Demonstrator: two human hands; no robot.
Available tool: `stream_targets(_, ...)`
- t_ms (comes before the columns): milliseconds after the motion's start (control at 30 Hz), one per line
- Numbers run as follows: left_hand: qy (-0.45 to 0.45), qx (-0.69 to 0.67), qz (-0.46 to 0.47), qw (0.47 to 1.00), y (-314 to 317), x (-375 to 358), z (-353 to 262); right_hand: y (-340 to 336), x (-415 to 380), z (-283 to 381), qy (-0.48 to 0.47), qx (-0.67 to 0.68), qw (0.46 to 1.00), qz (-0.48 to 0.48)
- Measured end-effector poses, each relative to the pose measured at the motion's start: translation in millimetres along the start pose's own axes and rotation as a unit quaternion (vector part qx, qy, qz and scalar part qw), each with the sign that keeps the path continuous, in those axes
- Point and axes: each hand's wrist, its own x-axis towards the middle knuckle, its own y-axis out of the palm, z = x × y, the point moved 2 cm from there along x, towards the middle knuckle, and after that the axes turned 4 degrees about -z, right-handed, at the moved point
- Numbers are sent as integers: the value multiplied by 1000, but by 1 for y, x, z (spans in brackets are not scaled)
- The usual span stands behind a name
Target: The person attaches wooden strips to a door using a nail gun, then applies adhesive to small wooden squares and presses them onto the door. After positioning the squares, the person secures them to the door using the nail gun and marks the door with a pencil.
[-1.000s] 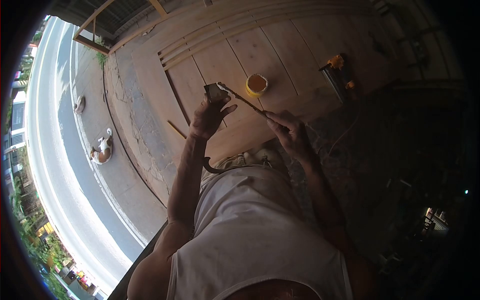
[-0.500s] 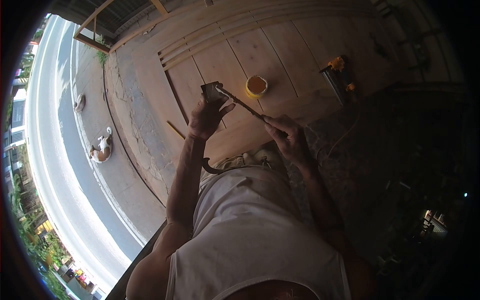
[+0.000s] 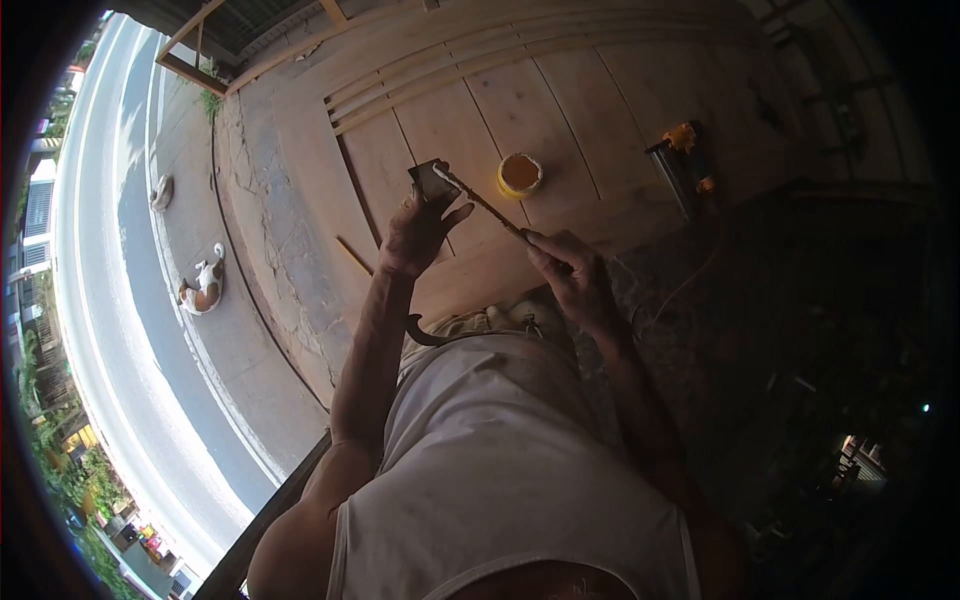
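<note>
My left hand [image 3: 418, 232] holds a small dark flat plate [image 3: 431, 180] by its near edge, with the thumb off to the right. My right hand [image 3: 570, 267] is closed on the lower end of a thin, rough-edged stick [image 3: 487, 207]. The stick's pale-coated upper tip lies at the plate's top right corner. Beyond my hands, a round yellow tub [image 3: 520, 175] with orange-brown contents stands on the wooden panel [image 3: 540, 110].
An orange and black power tool [image 3: 682, 165] lies at the panel's right. A thin yellowish stick [image 3: 354, 255] lies left of my left forearm. Two dogs [image 3: 203, 287] rest on the pavement beside the road [image 3: 130, 400]. A wooden frame [image 3: 192, 70] stands top left.
The view has shifted slightly, so the tub and tool sit a little further right. Both hands keep their holds, with the stick's tip still at the plate.
</note>
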Motion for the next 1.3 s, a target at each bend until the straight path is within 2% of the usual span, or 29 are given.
stream_targets(167,-3,-1,6,1000,5,1,1,3,8,-8,-59,-67,995,-37)
stream_targets(267,-10,2,10,1000,4,-1,1,2,8,-6,-61,-111,990,-70)
stream_targets(367,-16,-1,15,1000,4,-1,1,2,13,-3,-73,-75,991,-78)
stream_targets(467,-15,-2,9,1000,5,-2,-1,2,14,1,-50,-49,997,-21)
stream_targets(567,-7,4,5,1000,8,-1,-1,3,11,-6,-50,-44,998,-4)
stream_targets(767,2,9,-2,1000,-10,-1,0,-3,-6,-5,20,-24,997,65)
stream_targets(867,-3,12,-9,1000,-13,-3,2,-1,-5,-2,68,9,997,37)
stream_targets(967,-7,16,-20,1000,-10,-3,6,9,1,-3,45,-2,999,0)
stream_targets(1067,-14,18,-17,1000,-6,-2,8,18,2,-5,3,-17,1000,-2)
stream_targets(1200,-6,-10,16,1000,-7,-1,8,16,0,0,16,-8,1000,25)
stream_targets(1300,-5,18,0,1000,-10,-5,6,15,-1,-1,26,4,999,28)
